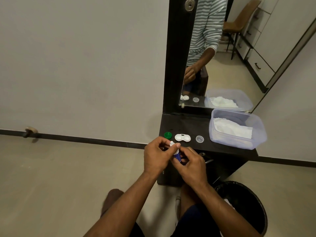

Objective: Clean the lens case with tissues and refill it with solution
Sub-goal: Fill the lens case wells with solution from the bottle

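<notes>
Blue-labelled, with a white nozzle tip, the small plastic solution bottle (177, 153) is being held over the front edge of the dark wooden dresser shelf (186, 124), at about six o'clock from the white twin-well lens case (182, 137). The right hand (192, 165) is curling its fingers round the bottle's body, while the left hand (156, 157) is pinching the nozzle end between thumb and fingertips, apparently working the tip open. The case is lying open on the shelf, its green round cap (168, 135) at nine o'clock and its clear round cap (199, 139) at three o'clock. Beyond, at two o'clock, the translucent plastic tub of white tissues (237, 130) is sitting. To do this well, I would be keeping the bottle upright while opening it, then tilting the nozzle directly over each well without touching it.
</notes>
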